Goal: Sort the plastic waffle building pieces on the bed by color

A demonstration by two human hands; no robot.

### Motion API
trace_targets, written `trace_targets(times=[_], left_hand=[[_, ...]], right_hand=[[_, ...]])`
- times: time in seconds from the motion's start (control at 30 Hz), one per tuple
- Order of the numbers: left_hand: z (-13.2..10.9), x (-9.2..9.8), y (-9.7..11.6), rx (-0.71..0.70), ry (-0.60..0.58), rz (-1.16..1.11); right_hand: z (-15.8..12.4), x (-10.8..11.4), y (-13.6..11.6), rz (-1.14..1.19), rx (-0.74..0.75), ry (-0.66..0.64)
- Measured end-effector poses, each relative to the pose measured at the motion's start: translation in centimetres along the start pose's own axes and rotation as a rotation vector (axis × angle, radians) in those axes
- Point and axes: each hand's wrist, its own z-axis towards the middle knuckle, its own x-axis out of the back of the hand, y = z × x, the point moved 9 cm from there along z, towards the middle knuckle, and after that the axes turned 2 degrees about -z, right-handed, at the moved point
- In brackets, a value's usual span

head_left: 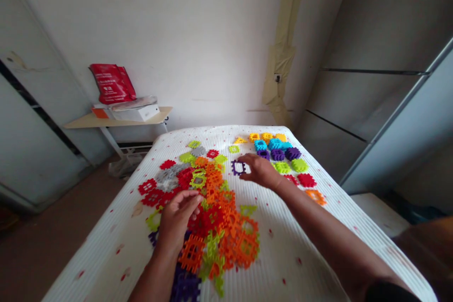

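Observation:
My right hand pinches a purple interlocking block, a square frame with notched edges and an open middle, just above the white tablecloth. Over the left side of a loose heap hovers my left hand, its fingers curled and the thumb close to the index fingertip; whether something small is between them is hidden. Orange blocks, red blocks and lime green blocks fill that heap. Grey blocks lie at its far left, and purple blocks at its near edge.
Sorted stacks stand at the far right: yellow blocks, blue blocks, purple stacks, green stacks, red stacks and an orange block. A side table bears a red bag and a white box.

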Motion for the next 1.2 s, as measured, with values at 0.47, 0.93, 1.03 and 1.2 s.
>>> trace_targets(times=[0.47, 0.93, 1.03, 1.2], left_hand=[[1.1, 1.5, -1.0, -0.03, 0.079, 0.014], [1.0, 1.9, -0.9, -0.035, 0.1, 0.028], [1.0, 1.7, -0.7, -0.039, 0.09, 0.011], [0.6, 1.9, 0.1, -0.067, 0.103, 0.015]], right_hand=[[2.7, -1.0, 15.7, -0.383, -0.288, -0.338], [3.3, -2.6, 16.5, -0.39, -0.25, -0.362], [3.3, -2.6, 16.3, -0.391, -0.252, -0.358], [3.4, -2.3, 15.6, -0.385, -0.224, -0.341]])
